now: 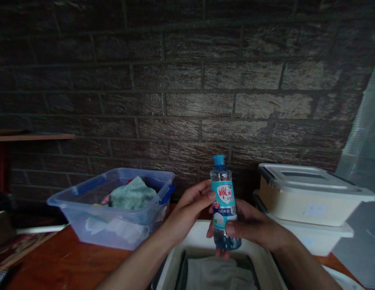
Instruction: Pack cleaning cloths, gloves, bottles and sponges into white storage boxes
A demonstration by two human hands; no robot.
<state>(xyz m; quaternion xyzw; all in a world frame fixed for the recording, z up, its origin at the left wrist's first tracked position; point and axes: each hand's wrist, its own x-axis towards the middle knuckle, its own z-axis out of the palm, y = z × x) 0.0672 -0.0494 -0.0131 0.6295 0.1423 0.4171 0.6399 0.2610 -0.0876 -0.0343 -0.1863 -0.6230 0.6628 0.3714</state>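
Observation:
I hold a small clear bottle (223,201) with a blue cap, a teal label and blue liquid upright in front of me. My right hand (254,227) wraps around its lower part from behind, thumb across the front. My left hand (190,205) pinches the bottle's upper label with thumb and fingertips. The bottle hangs above an open white bin (187,251) that has grey cloth (217,274) lying in it.
A clear blue-tinted plastic bin (84,209) with cloths inside stands at left on the reddish wooden table (63,262). Two stacked white lidded boxes (311,201) stand at right. A dark brick wall (187,80) closes the back.

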